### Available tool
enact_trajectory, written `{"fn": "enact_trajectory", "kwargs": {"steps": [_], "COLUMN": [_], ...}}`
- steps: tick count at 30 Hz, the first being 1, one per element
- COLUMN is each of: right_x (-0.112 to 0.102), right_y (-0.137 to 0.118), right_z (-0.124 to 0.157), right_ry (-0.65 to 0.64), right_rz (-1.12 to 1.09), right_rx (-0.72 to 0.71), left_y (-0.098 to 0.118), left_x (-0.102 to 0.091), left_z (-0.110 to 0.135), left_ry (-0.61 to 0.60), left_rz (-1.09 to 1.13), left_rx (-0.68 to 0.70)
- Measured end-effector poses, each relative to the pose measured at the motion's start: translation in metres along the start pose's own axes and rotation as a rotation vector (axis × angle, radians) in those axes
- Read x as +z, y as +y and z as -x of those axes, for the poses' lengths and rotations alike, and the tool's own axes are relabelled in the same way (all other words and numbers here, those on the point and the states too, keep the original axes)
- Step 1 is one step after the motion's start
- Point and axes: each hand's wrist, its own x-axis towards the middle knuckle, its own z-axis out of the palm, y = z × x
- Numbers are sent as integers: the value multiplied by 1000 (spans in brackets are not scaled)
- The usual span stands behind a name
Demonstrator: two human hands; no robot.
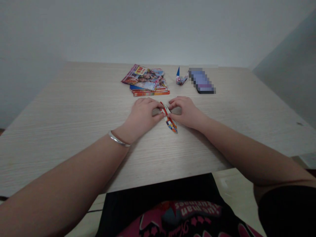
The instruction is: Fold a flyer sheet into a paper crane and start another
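A small folded piece of colourful paper (pixel 170 122) lies on the light wooden table (pixel 74 108) in front of me. My left hand (pixel 142 115) and my right hand (pixel 186 110) meet over its upper end, fingers curled and thumbs pinching the paper from both sides. The pointed lower tip of the paper sticks out toward me between the hands. A silver bangle (pixel 118 139) sits on my left wrist.
Behind the hands lies a stack of colourful printed sheets (pixel 146 80). To its right stands a small folded paper figure (pixel 180 79), and beside that a dark phone (pixel 202 82) lies flat. The table's near edge runs just above my lap.
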Motion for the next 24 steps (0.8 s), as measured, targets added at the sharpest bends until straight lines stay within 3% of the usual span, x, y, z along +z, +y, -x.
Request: {"fn": "enact_trajectory", "kwargs": {"steps": [10,14,18,24], "right_x": [-14,-21,-22,-22], "right_y": [-8,-4,-9,-21], "right_z": [2,3,5,5], "right_ry": [73,110,68,-44], "right_rz": [83,253,447,498], "right_rx": [230,62,-74,-90], "left_y": [1,2,1,2], "left_x": [2,-2,-5,-5], "left_z": [1,2,3,3], "left_ry": [-24,22,90,-32], "left_rz": [78,130,128,-2], "left_rx": [75,63,78,103]}}
